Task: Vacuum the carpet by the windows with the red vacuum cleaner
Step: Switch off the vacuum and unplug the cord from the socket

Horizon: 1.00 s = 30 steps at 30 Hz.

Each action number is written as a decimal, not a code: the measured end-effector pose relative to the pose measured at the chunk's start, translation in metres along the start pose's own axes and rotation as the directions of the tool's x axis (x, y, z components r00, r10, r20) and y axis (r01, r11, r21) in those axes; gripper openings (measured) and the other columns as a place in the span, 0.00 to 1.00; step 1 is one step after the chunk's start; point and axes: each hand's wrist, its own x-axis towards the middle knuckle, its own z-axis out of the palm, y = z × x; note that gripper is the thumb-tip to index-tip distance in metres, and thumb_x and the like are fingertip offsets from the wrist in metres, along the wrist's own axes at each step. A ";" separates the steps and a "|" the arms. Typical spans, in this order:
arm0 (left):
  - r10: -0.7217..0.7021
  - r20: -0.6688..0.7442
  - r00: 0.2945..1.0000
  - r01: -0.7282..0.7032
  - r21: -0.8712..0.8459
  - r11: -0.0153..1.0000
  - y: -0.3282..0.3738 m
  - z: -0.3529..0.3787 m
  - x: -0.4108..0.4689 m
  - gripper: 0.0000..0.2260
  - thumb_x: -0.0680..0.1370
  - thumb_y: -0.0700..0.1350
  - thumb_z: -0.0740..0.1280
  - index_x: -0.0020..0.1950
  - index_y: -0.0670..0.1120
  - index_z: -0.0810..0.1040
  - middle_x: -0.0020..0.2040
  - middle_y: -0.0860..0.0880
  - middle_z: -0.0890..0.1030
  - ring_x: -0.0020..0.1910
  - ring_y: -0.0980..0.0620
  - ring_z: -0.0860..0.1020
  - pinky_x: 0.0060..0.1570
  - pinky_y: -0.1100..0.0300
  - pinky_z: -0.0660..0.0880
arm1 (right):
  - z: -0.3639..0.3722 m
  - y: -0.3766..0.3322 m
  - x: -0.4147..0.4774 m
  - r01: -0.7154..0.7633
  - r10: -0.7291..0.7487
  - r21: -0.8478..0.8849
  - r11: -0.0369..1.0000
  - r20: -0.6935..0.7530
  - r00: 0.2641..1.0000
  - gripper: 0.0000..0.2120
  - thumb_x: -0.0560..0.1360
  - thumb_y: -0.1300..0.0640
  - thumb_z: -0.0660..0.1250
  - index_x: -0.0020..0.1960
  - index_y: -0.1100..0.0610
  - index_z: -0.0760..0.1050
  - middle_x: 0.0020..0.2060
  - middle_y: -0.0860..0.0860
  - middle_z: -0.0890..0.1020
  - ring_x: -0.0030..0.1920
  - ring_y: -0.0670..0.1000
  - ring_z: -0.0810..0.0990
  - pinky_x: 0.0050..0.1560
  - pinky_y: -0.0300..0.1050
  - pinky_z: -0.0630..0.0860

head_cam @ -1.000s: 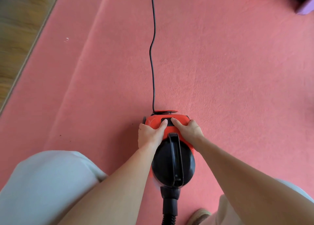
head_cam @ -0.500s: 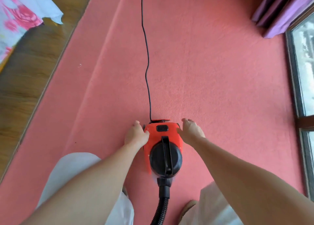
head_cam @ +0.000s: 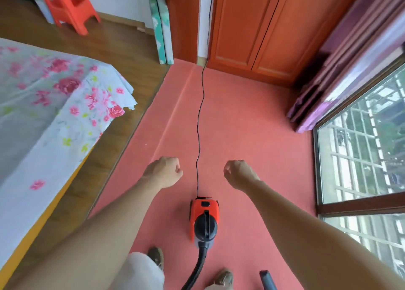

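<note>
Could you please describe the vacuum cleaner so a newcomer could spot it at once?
Start at the pink carpet beside the window. At its near end sits the vacuum cleaner. Unlike the red stool, it is low, with a black dome, a thin cord ahead and a ribbed hose behind.

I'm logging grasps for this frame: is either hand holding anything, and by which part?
Nothing is held. The left hand and right hand hover loosely curled, both clear of the red vacuum cleaner on the carpet.
</note>
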 end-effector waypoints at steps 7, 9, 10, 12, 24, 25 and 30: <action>0.004 -0.051 0.999 -0.003 0.019 1.000 -0.077 -0.075 -0.003 0.10 0.78 0.51 0.62 0.45 0.46 0.77 0.42 0.47 0.80 0.41 0.43 0.79 0.40 0.55 0.75 | -0.038 -0.094 0.008 0.033 -0.035 -0.146 0.989 -0.012 0.999 0.15 0.79 0.55 0.55 0.55 0.59 0.78 0.48 0.59 0.81 0.45 0.61 0.82 0.42 0.50 0.80; 0.012 -0.029 1.000 -0.011 0.031 0.999 -0.108 -0.091 0.002 0.12 0.79 0.51 0.59 0.45 0.45 0.76 0.43 0.45 0.80 0.41 0.42 0.78 0.40 0.55 0.72 | -0.040 -0.126 0.013 -0.005 0.001 -0.137 0.991 -0.029 1.000 0.15 0.79 0.55 0.55 0.55 0.58 0.79 0.49 0.59 0.81 0.46 0.62 0.82 0.44 0.52 0.81; 0.019 -0.009 1.000 -0.019 0.040 0.999 -0.123 -0.100 0.003 0.12 0.80 0.50 0.58 0.45 0.44 0.75 0.44 0.45 0.80 0.41 0.42 0.77 0.40 0.55 0.71 | -0.042 -0.141 0.015 -0.021 0.015 -0.120 0.993 -0.049 0.999 0.15 0.79 0.55 0.55 0.54 0.58 0.79 0.48 0.59 0.81 0.45 0.62 0.82 0.44 0.53 0.81; 0.035 0.021 0.999 -0.036 0.049 0.998 -0.152 -0.122 0.008 0.12 0.81 0.50 0.56 0.43 0.45 0.71 0.46 0.44 0.79 0.42 0.42 0.75 0.42 0.54 0.70 | -0.045 -0.172 0.020 -0.051 0.043 -0.094 0.994 -0.080 0.996 0.15 0.80 0.54 0.55 0.52 0.58 0.79 0.46 0.59 0.81 0.43 0.62 0.82 0.43 0.53 0.81; 0.024 0.044 0.999 -0.023 -0.011 1.000 -0.251 -0.210 0.074 0.15 0.82 0.49 0.56 0.36 0.47 0.67 0.41 0.47 0.75 0.43 0.44 0.76 0.43 0.54 0.73 | -0.084 -0.276 0.087 -0.055 0.039 -0.083 0.995 -0.190 0.981 0.16 0.80 0.51 0.56 0.51 0.59 0.78 0.47 0.61 0.81 0.44 0.64 0.81 0.38 0.47 0.73; 0.042 0.038 0.998 -0.041 -0.015 0.999 -0.245 -0.220 0.084 0.15 0.81 0.49 0.56 0.36 0.46 0.67 0.39 0.47 0.74 0.41 0.44 0.76 0.40 0.55 0.72 | -0.091 -0.278 0.096 -0.050 0.034 -0.077 0.996 -0.196 0.980 0.15 0.80 0.51 0.56 0.51 0.59 0.78 0.46 0.61 0.81 0.44 0.64 0.81 0.37 0.46 0.72; 0.107 0.018 0.994 -0.107 0.027 0.994 -0.226 -0.271 0.143 0.16 0.81 0.50 0.56 0.34 0.46 0.66 0.35 0.48 0.72 0.34 0.46 0.72 0.35 0.55 0.68 | -0.127 -0.288 0.153 -0.030 0.014 -0.074 0.997 -0.214 0.977 0.15 0.81 0.51 0.56 0.51 0.59 0.78 0.46 0.61 0.80 0.44 0.63 0.80 0.37 0.45 0.70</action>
